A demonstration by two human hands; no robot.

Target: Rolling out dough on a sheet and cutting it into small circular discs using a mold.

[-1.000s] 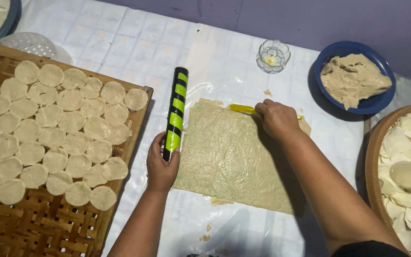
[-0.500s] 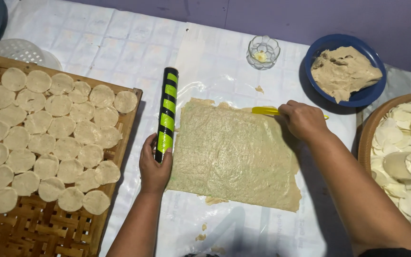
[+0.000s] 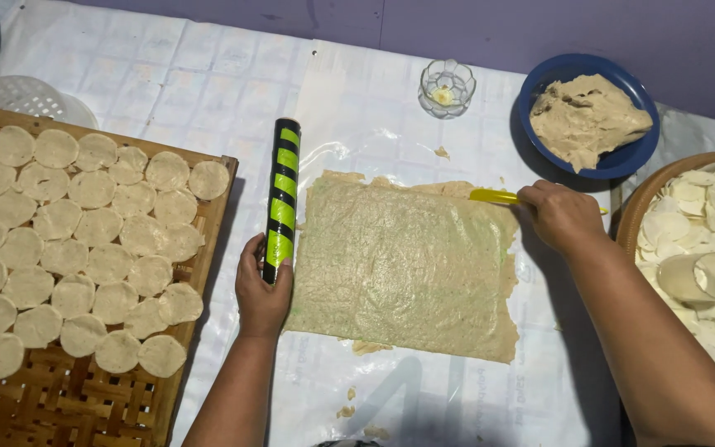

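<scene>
A thin rectangular sheet of rolled-out dough lies on clear plastic in the middle. My left hand grips the near end of a black and green striped roller that lies along the sheet's left edge. At the sheet's upper right corner, my right hand holds a yellow tool, its blade resting on the dough's top edge.
A woven bamboo tray on the left carries several round dough discs. A blue bowl of dough sits at the back right, a small glass dish beside it. A round basket of discs with a clear cup stands at the right.
My right hand has slid the yellow tool to the right along the dough's top edge, from mid-edge to the corner. The left hand stays on the roller.
</scene>
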